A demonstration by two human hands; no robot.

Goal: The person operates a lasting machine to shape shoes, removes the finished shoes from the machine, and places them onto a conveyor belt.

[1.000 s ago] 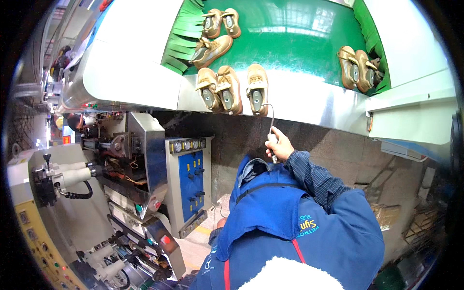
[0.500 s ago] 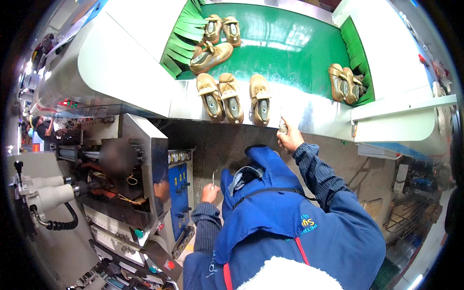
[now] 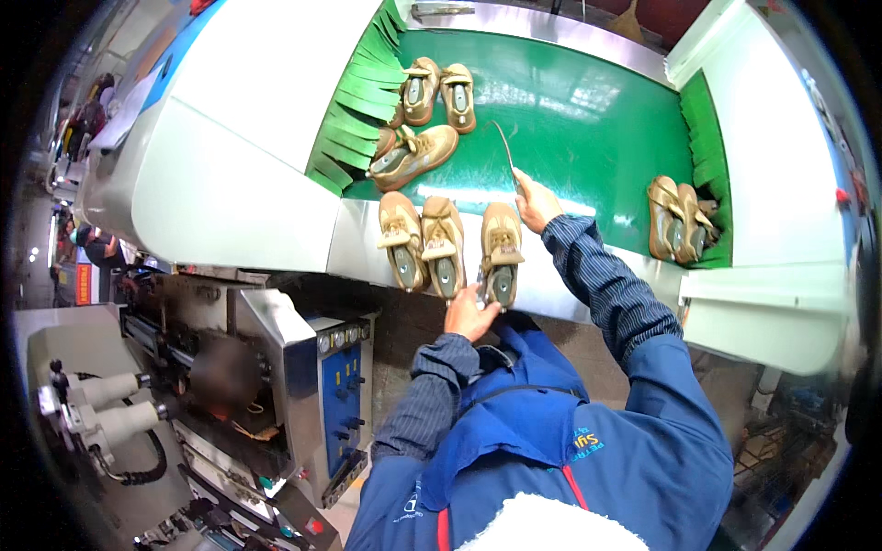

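Three tan lace-up shoes stand on the metal ledge, toes pointing away from me: a left one [image 3: 401,230], a middle one [image 3: 443,234] and, slightly apart, a right one [image 3: 502,234]. At the heel of the right shoe is my left hand [image 3: 468,319], closed around a small, thin metallic tool [image 3: 480,283] whose tip stands beside the shoe. My right hand [image 3: 538,202] is raised over the belt's near edge. It grips a long, thin, curved metal rod [image 3: 505,145], which points up and away; its handle is mostly hidden by the fingers.
Behind the ledge runs a green conveyor belt [image 3: 560,119] between green strip curtains. More tan shoes sit at its left end, including one lying askew [image 3: 415,156], and another group [image 3: 675,220] at its right end. A machine with a blue control panel [image 3: 341,386] stands at my left.
Both hands have risen. My left hand has come up to the right shoe's heel with its tool. My right hand has moved up over the belt's edge, its rod now pointing away.
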